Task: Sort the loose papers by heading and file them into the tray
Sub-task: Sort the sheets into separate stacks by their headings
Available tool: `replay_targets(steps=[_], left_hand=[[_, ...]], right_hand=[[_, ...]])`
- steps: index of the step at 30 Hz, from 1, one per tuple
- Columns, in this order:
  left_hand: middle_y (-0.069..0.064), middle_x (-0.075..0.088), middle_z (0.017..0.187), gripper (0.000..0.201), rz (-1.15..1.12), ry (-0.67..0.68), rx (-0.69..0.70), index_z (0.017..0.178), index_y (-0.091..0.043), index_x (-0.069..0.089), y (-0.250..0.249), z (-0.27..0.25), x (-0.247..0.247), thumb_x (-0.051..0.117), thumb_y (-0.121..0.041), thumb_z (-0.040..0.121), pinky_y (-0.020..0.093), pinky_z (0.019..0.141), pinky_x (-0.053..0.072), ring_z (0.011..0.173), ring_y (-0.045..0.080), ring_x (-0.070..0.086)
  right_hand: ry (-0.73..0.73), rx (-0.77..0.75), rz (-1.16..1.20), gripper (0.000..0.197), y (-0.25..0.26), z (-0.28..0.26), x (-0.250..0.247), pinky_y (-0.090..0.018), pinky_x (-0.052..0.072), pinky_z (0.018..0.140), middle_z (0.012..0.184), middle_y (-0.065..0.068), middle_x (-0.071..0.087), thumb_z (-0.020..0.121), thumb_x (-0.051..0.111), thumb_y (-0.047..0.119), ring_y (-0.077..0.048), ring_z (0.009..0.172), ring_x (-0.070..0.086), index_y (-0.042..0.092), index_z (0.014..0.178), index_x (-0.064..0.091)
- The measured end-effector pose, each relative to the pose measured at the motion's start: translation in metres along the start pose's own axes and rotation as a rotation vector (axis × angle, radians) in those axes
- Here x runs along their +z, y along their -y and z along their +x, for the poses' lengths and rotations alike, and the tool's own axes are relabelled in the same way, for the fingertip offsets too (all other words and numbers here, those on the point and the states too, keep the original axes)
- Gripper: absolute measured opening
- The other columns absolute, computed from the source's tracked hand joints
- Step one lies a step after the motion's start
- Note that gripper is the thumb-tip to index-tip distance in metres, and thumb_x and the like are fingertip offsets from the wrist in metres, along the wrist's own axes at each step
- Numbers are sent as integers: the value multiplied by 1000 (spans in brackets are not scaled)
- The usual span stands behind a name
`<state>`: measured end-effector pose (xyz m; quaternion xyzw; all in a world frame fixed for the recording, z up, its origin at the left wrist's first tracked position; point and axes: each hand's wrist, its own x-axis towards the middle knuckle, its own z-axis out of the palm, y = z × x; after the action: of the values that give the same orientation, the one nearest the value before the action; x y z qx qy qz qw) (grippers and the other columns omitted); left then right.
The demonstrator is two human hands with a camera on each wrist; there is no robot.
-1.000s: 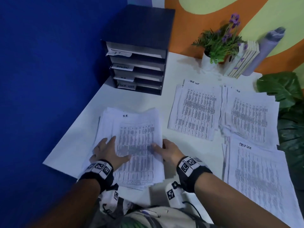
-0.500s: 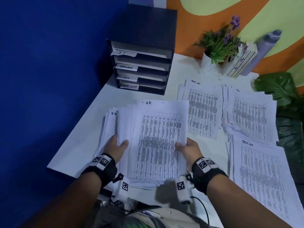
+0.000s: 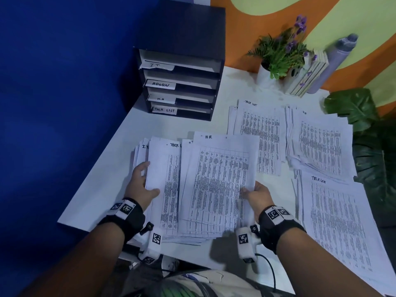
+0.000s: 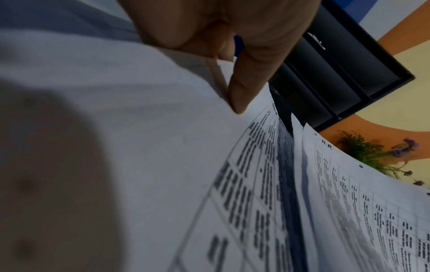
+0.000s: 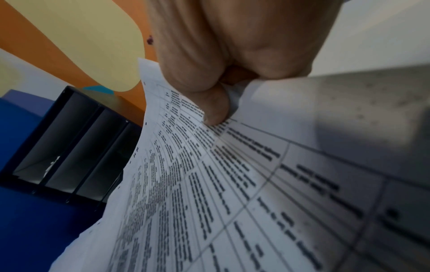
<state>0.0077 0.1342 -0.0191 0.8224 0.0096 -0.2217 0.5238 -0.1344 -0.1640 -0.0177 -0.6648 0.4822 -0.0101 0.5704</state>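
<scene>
A: Where was the H.R. sheet (image 3: pixel 220 181)?
B: Pinched at its right edge by the right hand (image 3: pixel 256 195), long axis pointing away toward the filing tray (image 3: pixel 180 82) ahead-left.
A: And the left hand (image 3: pixel 140 185)?
B: Gripping the mixed stack (image 3: pixel 162 189) beneath, nearer the tray's H.R. slot (image 3: pixel 192 97).

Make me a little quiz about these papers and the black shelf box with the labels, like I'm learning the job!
1. True or false: the right hand pinches the sheet headed H.R..
2. Which label is on the lowest slot of the tray? A) I T B) ADMIN C) TASK LIST
3. Fill in: the sheet under the left hand is headed TASK ____.

Key: 1 true. 2 C. 3 LIST, though the H.R. sheet covers the end of that word.
</scene>
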Motion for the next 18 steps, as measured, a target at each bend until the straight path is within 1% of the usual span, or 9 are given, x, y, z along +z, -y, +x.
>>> replay_targets(steps=[2, 3, 5, 6, 9, 11, 14, 16, 18], left_hand=[[2, 52, 135, 79, 37, 0, 28, 127, -45, 46, -1, 0, -2, 74, 7, 74, 32, 104, 41, 125, 20, 51], [0, 50, 139, 74, 73, 5, 43, 126, -43, 49, -1, 0, -3, 75, 4, 75, 29, 106, 37, 130, 20, 46], [-2, 47, 143, 69, 127, 22, 38, 130, -37, 52, -2, 1, -4, 78, -4, 76, 27, 107, 34, 133, 19, 42], [-2, 45, 145, 72, 145, 29, 23, 136, -34, 50, -3, 1, -4, 79, -7, 76, 28, 109, 33, 134, 18, 41], [-1, 39, 150, 84, 160, 51, -26, 146, -28, 39, -8, 0, -4, 81, -12, 76, 30, 113, 30, 138, 18, 36], [-1, 39, 150, 82, 163, 70, -55, 146, -26, 40, -10, 0, -4, 81, -14, 76, 30, 112, 30, 138, 18, 37], [-1, 50, 142, 60, 173, 87, -45, 136, -20, 53, -12, 0, 0, 77, -16, 81, 26, 107, 34, 125, 14, 48], [3, 55, 137, 43, 184, 54, -48, 125, -12, 61, -14, 1, 6, 73, -19, 85, 25, 102, 37, 116, 14, 51], [6, 43, 145, 32, 250, 5, -23, 109, -6, 68, -17, 0, 12, 71, -27, 86, 24, 102, 34, 125, 19, 47]], right_hand=[[7, 18, 29, 22, -1, 1, -2, -32, 48, 78, 86, -3, 63, 91, 61, 0, -20, 80, 60, 7, 112, 59], [14, 25, 47, 24, -1, 1, -3, -32, 46, 79, 86, -1, 61, 92, 60, -1, -17, 78, 58, 7, 115, 57], [37, 32, 68, 29, -2, 0, -4, -33, 44, 84, 89, 0, 61, 92, 59, -2, -14, 79, 57, 8, 118, 54], [47, 39, 76, 30, -2, 0, -4, -33, 44, 86, 91, 0, 61, 92, 59, -3, -14, 81, 57, 10, 119, 53], [69, 42, 105, 31, 0, 0, -2, -37, 45, 86, 95, -2, 62, 93, 57, -4, -20, 87, 57, 12, 119, 53], [74, 33, 119, 31, 2, -1, 0, -38, 45, 88, 98, -2, 62, 93, 57, -3, -22, 91, 57, 15, 118, 52], [78, 35, 131, 28, 1, -3, 4, -38, 47, 87, 98, -4, 65, 92, 60, -2, -22, 90, 59, 14, 115, 57], [81, 36, 134, 24, -1, -2, 7, -40, 51, 85, 100, -8, 68, 90, 63, -1, -23, 87, 62, 13, 110, 62], [83, 41, 133, 22, -1, -1, 9, -39, 54, 77, 93, -10, 68, 89, 65, 0, -23, 79, 61, 15, 104, 63]])
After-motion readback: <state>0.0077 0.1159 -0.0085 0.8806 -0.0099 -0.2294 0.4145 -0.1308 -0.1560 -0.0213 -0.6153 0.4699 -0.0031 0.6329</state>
